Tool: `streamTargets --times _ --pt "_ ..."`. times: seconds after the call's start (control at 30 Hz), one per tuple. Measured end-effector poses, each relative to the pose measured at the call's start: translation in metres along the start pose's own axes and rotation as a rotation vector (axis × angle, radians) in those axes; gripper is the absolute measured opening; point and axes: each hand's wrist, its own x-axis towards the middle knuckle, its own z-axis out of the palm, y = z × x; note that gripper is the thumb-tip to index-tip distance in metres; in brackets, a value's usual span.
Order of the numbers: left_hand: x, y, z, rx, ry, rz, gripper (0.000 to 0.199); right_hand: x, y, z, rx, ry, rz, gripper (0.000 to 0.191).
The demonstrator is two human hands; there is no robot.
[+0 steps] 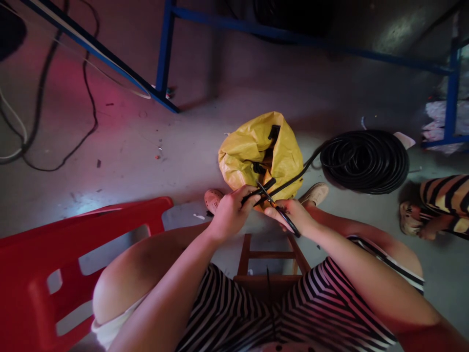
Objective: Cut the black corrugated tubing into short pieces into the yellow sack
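Note:
My left hand (234, 210) is closed around black tubing or cable (289, 183), with a short black piece (269, 185) sticking out beside it. In my right hand (293, 215) is a pair of scissors (284, 215) with black handles. Their blades lie across the black strand close to my left fingers; whether they are cutting into it I cannot tell. Just beyond both hands stands a yellow woven sack (242, 151), its mouth open, with some black pieces inside. From my hands the strand runs right to a large black coil (364, 161) on the floor.
A red plastic stool (110, 220) is at my left, and a wooden stool (271, 278) is under me. Blue metal frames (164, 54) cross the far side. Loose cables (86, 88) lie at far left. Another person's foot (410, 217) is at the right.

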Motion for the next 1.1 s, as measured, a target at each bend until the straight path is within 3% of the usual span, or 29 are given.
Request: streamTargets --times 0.53,0.93,1.1 --pt "-0.009 -0.014 0.018 0.009 0.09 -0.179 0.019 0.025 0.013 -0.002 0.015 -0.111 0.057 0.064" --pt "-0.011 -0.019 0.018 -0.119 0.08 -0.259 0.021 0.028 0.007 -0.003 0.076 -0.094 0.084 0.065" --pt "-0.015 -0.011 0.02 -0.236 0.046 -0.122 0.022 0.024 -0.014 -0.017 0.239 0.035 -0.06 0.056"
